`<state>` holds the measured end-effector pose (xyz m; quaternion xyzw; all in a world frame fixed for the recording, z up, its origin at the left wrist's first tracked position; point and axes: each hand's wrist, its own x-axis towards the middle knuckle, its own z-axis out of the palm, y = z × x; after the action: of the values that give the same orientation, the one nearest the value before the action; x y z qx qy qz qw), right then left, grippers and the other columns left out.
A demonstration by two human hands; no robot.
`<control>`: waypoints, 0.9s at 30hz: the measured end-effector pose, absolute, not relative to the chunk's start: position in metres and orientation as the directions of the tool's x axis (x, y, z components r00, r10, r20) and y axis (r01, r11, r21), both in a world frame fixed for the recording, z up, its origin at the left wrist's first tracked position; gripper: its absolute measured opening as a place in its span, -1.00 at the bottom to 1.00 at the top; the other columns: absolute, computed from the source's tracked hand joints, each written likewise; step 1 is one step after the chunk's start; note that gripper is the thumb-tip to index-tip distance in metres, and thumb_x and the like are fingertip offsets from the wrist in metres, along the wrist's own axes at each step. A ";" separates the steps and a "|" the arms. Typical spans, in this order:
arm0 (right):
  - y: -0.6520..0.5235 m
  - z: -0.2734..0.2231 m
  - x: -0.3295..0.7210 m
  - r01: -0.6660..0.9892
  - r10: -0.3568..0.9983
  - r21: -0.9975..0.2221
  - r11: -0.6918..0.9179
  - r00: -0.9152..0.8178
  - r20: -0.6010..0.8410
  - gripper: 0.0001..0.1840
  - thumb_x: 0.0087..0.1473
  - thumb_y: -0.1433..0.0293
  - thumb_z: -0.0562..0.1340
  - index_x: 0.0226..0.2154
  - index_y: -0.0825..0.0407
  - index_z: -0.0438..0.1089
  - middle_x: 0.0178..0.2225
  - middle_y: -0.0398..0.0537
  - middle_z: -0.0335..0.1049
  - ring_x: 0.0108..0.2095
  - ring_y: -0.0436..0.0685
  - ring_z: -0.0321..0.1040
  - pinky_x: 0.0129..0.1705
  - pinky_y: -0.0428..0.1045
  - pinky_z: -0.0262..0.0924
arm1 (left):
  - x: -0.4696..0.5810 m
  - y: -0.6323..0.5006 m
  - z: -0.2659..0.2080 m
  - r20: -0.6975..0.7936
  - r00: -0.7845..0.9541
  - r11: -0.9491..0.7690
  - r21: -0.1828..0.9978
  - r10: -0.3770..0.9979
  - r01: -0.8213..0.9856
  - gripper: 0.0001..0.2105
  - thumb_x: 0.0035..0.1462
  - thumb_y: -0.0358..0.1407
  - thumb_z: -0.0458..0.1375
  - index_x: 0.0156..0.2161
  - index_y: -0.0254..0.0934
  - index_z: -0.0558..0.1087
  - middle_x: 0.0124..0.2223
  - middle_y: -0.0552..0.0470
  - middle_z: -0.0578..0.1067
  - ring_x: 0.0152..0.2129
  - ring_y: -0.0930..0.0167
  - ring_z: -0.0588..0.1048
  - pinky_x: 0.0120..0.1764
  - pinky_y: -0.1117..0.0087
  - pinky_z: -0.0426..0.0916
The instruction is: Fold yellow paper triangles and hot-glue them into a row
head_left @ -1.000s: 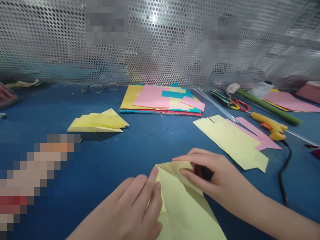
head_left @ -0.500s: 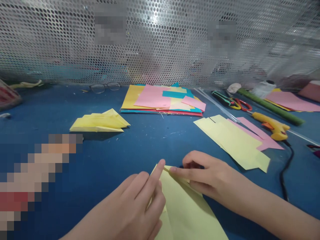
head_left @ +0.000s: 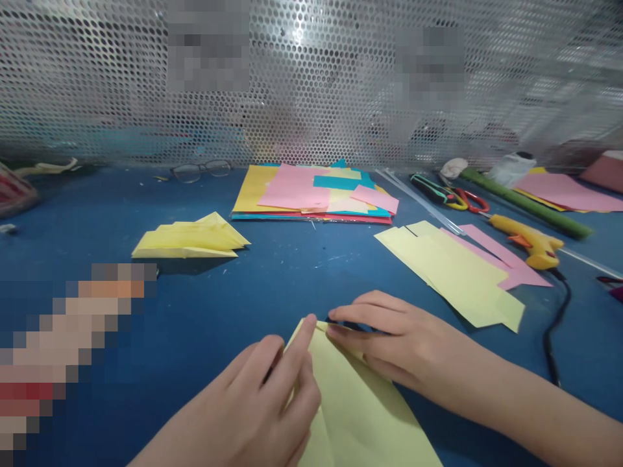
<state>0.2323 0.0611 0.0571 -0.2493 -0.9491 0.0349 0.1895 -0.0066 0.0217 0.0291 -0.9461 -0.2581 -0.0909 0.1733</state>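
A pale yellow sheet of paper (head_left: 363, 408) lies at the bottom centre, with its tip pointing away from me and a fold near the tip. My left hand (head_left: 263, 395) is closed on its left side, the index finger stretched out and pressing close to the tip. On the other side, my right hand (head_left: 399, 337) holds the folded right edge, fingertips by the tip and one finger raised a little. The parts of the paper under both hands are hidden.
A folded yellow paper piece (head_left: 192, 237) lies at left. Behind are a stack of coloured paper (head_left: 272, 191) and eyeglasses (head_left: 202, 170). At right lie cut yellow paper (head_left: 452, 272), a yellow glue gun (head_left: 528, 240) with black cord, scissors (head_left: 470, 201) and a green stick (head_left: 525, 204). A perforated metal screen (head_left: 311, 84) stands behind.
My right hand's upper finger has straightened and reaches towards the paper's tip. The left index finger has shifted slightly left on the paper. The view has moved a little.
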 end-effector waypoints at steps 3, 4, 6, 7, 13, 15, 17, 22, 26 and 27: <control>0.065 0.057 0.235 0.397 0.416 -0.131 0.909 -0.837 0.355 -0.64 0.33 0.50 0.00 -0.19 0.23 0.51 -0.08 0.08 0.51 -0.10 0.10 0.40 0.00 0.00 0.36 | -0.005 0.026 0.028 0.324 0.827 -0.789 -0.280 0.460 0.548 -0.68 0.27 -0.28 -0.10 -0.08 -0.29 0.47 0.04 -0.10 0.52 -0.34 0.31 0.46 -0.27 0.28 0.31; 0.066 0.056 0.236 0.382 0.399 -0.122 0.916 -0.844 0.359 -0.65 0.33 0.50 0.01 -0.18 0.22 0.51 -0.05 0.07 0.51 -0.07 0.10 0.39 0.04 0.00 0.33 | -0.005 0.027 0.028 0.266 0.838 -0.795 -0.275 0.477 0.540 -0.66 0.28 -0.26 -0.11 -0.05 -0.30 0.46 0.07 -0.10 0.51 -0.30 0.30 0.47 -0.24 0.28 0.32; 0.067 0.054 0.239 0.372 0.392 -0.125 0.920 -0.853 0.344 -0.66 0.33 0.48 0.01 -0.14 0.21 0.50 -0.02 0.08 0.49 -0.01 0.10 0.37 0.09 0.00 0.30 | -0.004 0.029 0.028 0.267 0.836 -0.800 -0.258 0.480 0.542 -0.66 0.28 -0.26 -0.11 -0.05 -0.29 0.47 0.04 -0.07 0.53 -0.31 0.31 0.47 -0.26 0.30 0.34; 0.068 0.054 0.240 0.375 0.398 -0.134 0.917 -0.857 0.328 -0.65 0.34 0.46 0.01 -0.10 0.20 0.49 0.00 0.07 0.49 0.02 0.10 0.35 0.09 0.00 0.29 | -0.003 0.029 0.029 0.258 0.834 -0.798 -0.256 0.488 0.546 -0.66 0.28 -0.25 -0.11 -0.05 -0.29 0.48 0.04 -0.06 0.53 -0.31 0.31 0.47 -0.26 0.31 0.35; 0.069 0.052 0.247 0.388 0.426 -0.185 0.903 -0.867 0.259 -0.58 0.38 0.40 -0.08 0.07 0.17 0.38 0.08 0.06 0.42 0.14 0.08 0.22 0.12 -0.01 0.22 | -0.005 0.029 0.028 0.318 0.834 -0.788 -0.297 0.452 0.540 -0.62 0.32 -0.23 -0.15 -0.03 -0.29 0.48 0.04 -0.06 0.53 -0.28 0.31 0.49 -0.26 0.30 0.38; 0.069 0.050 0.248 0.390 0.428 -0.187 0.902 -0.869 0.248 -0.58 0.39 0.40 -0.09 0.07 0.15 0.38 0.09 0.04 0.41 0.16 0.08 0.20 0.12 0.01 0.20 | -0.006 0.028 0.027 0.256 0.852 -0.797 -0.306 0.457 0.520 -0.59 0.33 -0.23 -0.17 0.00 -0.34 0.46 0.03 -0.11 0.53 -0.22 0.27 0.49 -0.23 0.27 0.39; 0.069 0.049 0.249 0.382 0.417 -0.179 0.907 -0.876 0.244 -0.57 0.39 0.40 -0.10 0.08 0.14 0.37 0.11 0.03 0.40 0.18 0.08 0.17 0.12 0.02 0.20 | -0.006 0.027 0.028 0.236 0.858 -0.802 -0.309 0.456 0.512 -0.57 0.33 -0.23 -0.20 0.01 -0.38 0.44 0.04 -0.15 0.52 -0.17 0.24 0.48 -0.18 0.23 0.39; 0.068 0.050 0.249 0.365 0.384 -0.122 0.923 -0.889 0.248 -0.57 0.38 0.46 -0.11 0.10 0.21 0.34 0.10 0.13 0.40 0.20 0.10 0.15 0.09 0.07 0.22 | -0.005 0.025 0.033 0.253 0.857 -0.807 -0.296 0.449 0.510 -0.58 0.32 -0.24 -0.20 0.01 -0.34 0.45 0.04 -0.13 0.52 -0.18 0.25 0.47 -0.19 0.23 0.37; 0.065 0.056 0.247 0.361 0.371 -0.083 0.929 -0.903 0.219 -0.55 0.39 0.47 -0.13 0.08 0.21 0.37 0.11 0.08 0.39 0.16 0.12 0.20 0.08 0.09 0.20 | -0.003 0.026 0.037 0.273 0.835 -0.798 -0.264 0.477 0.542 -0.63 0.31 -0.26 -0.15 -0.04 -0.29 0.48 0.04 -0.07 0.53 -0.26 0.31 0.48 -0.21 0.29 0.36; 0.064 0.057 0.247 0.358 0.367 -0.081 0.930 -0.903 0.221 -0.54 0.39 0.46 -0.14 0.07 0.21 0.38 0.11 0.05 0.40 0.15 0.11 0.22 0.09 0.08 0.19 | -0.003 0.026 0.036 0.281 0.834 -0.797 -0.264 0.474 0.542 -0.63 0.31 -0.26 -0.15 -0.05 -0.29 0.48 0.04 -0.06 0.53 -0.28 0.32 0.48 -0.22 0.30 0.36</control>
<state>0.2465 0.0644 0.0574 -0.1860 -0.9754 0.0190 0.1171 -0.0033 0.0258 0.0365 -0.9426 -0.2697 -0.1006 0.1691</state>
